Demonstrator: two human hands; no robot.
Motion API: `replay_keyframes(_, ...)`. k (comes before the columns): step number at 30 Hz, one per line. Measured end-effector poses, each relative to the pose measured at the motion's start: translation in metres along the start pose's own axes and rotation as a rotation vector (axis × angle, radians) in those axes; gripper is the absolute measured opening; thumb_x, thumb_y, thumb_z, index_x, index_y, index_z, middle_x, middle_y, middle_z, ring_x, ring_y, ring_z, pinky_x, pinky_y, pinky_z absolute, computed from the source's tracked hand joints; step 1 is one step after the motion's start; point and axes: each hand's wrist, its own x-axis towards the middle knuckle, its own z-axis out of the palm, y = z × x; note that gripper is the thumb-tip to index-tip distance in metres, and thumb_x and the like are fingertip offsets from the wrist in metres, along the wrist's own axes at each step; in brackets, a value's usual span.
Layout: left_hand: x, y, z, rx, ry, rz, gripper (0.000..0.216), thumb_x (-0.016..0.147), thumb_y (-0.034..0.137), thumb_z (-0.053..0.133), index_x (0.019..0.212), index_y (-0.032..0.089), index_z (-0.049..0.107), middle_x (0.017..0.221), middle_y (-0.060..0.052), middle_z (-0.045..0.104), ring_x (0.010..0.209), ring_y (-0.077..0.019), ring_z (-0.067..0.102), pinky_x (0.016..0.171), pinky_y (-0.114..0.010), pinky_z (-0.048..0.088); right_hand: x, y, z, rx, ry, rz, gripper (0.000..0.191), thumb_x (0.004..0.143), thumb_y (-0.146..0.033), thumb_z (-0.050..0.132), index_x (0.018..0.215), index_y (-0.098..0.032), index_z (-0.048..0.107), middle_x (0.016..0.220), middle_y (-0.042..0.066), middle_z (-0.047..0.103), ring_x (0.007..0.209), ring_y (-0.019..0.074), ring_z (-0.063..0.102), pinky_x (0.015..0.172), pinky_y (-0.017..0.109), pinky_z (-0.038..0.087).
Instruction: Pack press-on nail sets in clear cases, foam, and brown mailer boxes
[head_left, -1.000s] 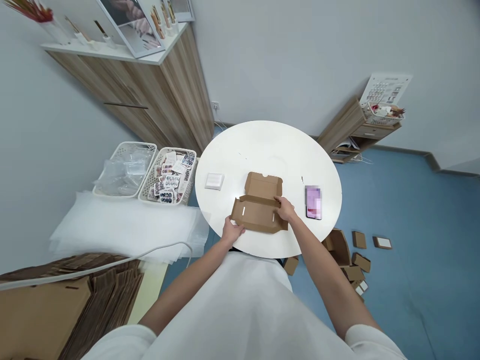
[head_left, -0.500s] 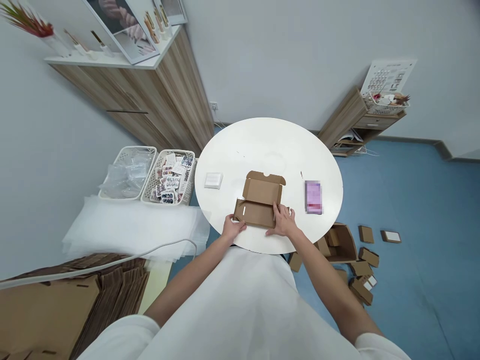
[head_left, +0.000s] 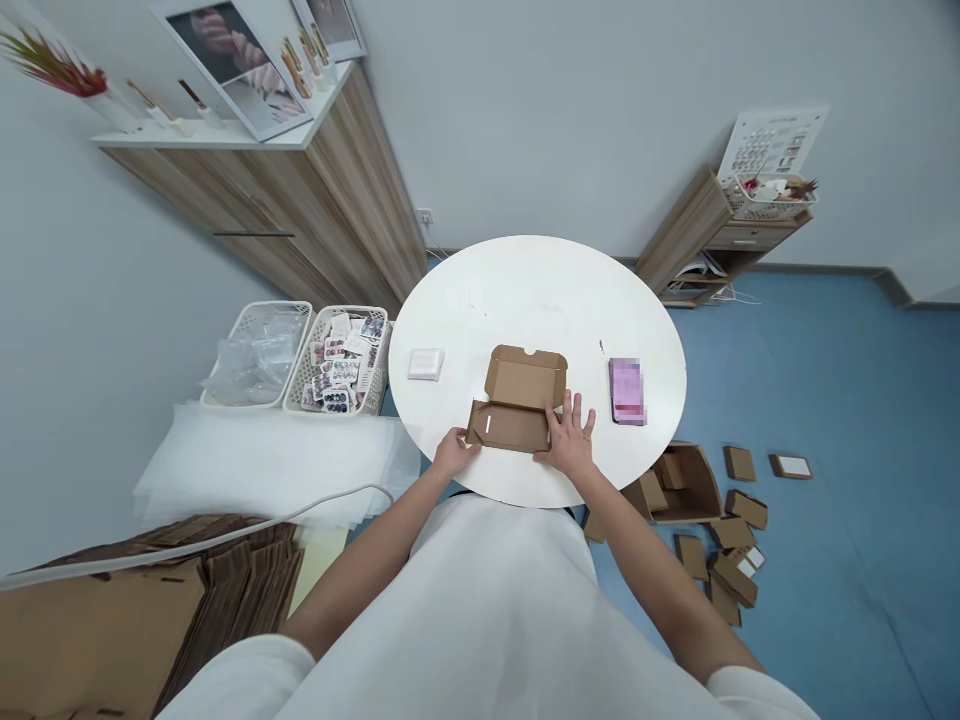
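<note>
A flat brown cardboard box blank [head_left: 520, 400], partly folded, lies on the round white table [head_left: 536, 290] near its front edge. My left hand [head_left: 453, 454] pinches the blank's left end flap. My right hand [head_left: 571, 436] lies flat with its fingers spread, pressing down on the blank's right end. The lid panel at the back stands slightly raised.
A small white packet [head_left: 426, 363] lies left on the table, a phone [head_left: 627, 391] right. Two white baskets [head_left: 300, 355] and foam sheets [head_left: 277, 460] sit to the left, stacked cardboard blanks [head_left: 135, 610] lower left. Folded boxes [head_left: 720, 540] litter the blue floor at right.
My right hand slid from the blank's upper right corner down to its right end and flattened. The right flap folded in. My left hand stayed at the left flap.
</note>
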Motion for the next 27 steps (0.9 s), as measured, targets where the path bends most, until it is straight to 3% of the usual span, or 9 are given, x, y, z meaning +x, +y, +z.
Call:
replay_keyframes(5, 0.0, 0.002, -0.001, 0.101, 0.046, 0.07, 0.04, 0.066, 0.033, 0.064, 0.1, 0.014, 0.053, 0.088, -0.007, 0.06, 0.078, -0.0173, 0.058, 0.066, -0.026, 0.043, -0.003, -0.002, 0.002, -0.036, 0.046, -0.109, 0.101, 0.056, -0.052, 0.067, 0.136, -0.011, 0.021, 0.146, 0.017, 0.002, 0.132, 0.0319, -0.013, 0.101, 0.057, -0.006)
replay_keyframes(10, -0.002, 0.005, -0.004, 0.044, 0.055, 0.1, 0.037, 0.07, 0.032, 0.061, 0.102, 0.015, 0.054, 0.094, -0.008, 0.063, 0.081, -0.0175, 0.06, 0.073, -0.028, 0.044, 0.0, -0.002, 0.006, -0.042, 0.021, -0.166, 0.099, 0.059, -0.047, 0.065, 0.136, -0.006, 0.018, 0.143, 0.019, 0.019, 0.134, 0.0298, -0.002, 0.103, 0.054, -0.008)
replay_keyframes(17, -0.009, 0.015, -0.01, -0.006, 0.085, 0.179, 0.025, 0.076, 0.027, 0.053, 0.098, 0.017, 0.059, 0.09, -0.006, 0.066, 0.084, -0.0167, 0.06, 0.078, -0.029, 0.045, 0.002, -0.002, 0.009, 0.001, -0.007, -0.14, 0.098, 0.061, -0.051, 0.062, 0.137, -0.01, 0.016, 0.142, 0.018, 0.022, 0.134, 0.032, 0.003, 0.103, 0.057, -0.004)
replay_keyframes(27, -0.006, 0.016, -0.009, 0.028, 0.118, 0.22, 0.019, 0.072, 0.021, 0.054, 0.09, 0.017, 0.056, 0.076, -0.003, 0.062, 0.071, -0.0152, 0.058, 0.069, -0.027, 0.044, 0.003, -0.005, 0.006, -0.038, -0.02, -0.153, 0.098, 0.058, -0.048, 0.066, 0.136, -0.01, 0.02, 0.141, 0.018, 0.025, 0.133, 0.0326, 0.008, 0.102, 0.057, -0.007)
